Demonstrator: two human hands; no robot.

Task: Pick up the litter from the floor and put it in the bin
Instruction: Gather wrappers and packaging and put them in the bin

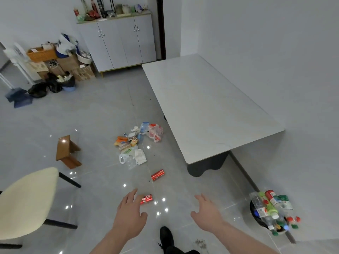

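Two red cans lie on the grey tiled floor: one can (146, 198) just past the fingers of my left hand (130, 215), the other can (157, 175) a little farther off. Beyond them lies a heap of wrappers and plastic bags (136, 143). My left hand is spread, fingers straight, holding nothing. My right hand (207, 213) hovers with relaxed fingers, also holding nothing. At the lower right stands a black bin (254, 211) stuffed with plastic bottles that stick out over its rim.
A white table (211, 107) fills the right side, its dark base near the bin. A small wooden stool (67, 151) and a cream chair (25, 200) stand at left. Boxes, bags and a cabinet (119, 39) line the far wall. My black shoe (166, 237) shows below.
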